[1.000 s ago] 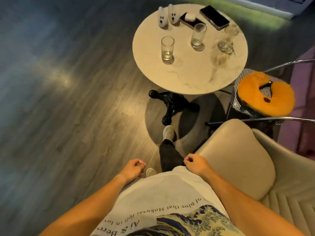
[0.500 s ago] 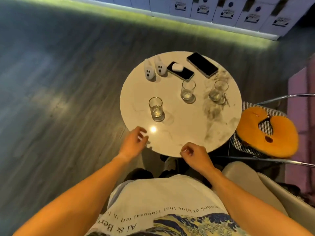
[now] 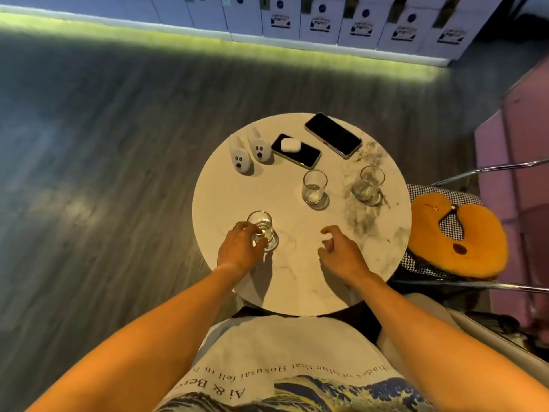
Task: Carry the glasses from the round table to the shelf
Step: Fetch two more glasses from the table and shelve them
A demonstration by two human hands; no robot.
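Three clear glasses stand on the round marble table (image 3: 231,188). The near-left glass (image 3: 261,223) stands upright on the tabletop with my left hand (image 3: 239,248) wrapped around its lower part. A middle glass (image 3: 314,187) and a right glass (image 3: 368,184) stand farther back, untouched. My right hand (image 3: 341,251) hovers over the table's near middle, fingers spread and curled, holding nothing, a hand's length short of the middle glass. No shelf is visible.
Two white ghost figures (image 3: 249,151), a phone with an earbud case (image 3: 297,150) and a second phone (image 3: 332,135) lie at the table's back. An orange cushion (image 3: 457,236) sits on a chair at right. A beige chair (image 3: 475,328) is at lower right. White lockers (image 3: 341,22) line the far wall.
I have stepped up to the table. Both hands moved forward over it; the left closed around the near-left glass, and the right opened its fingers.
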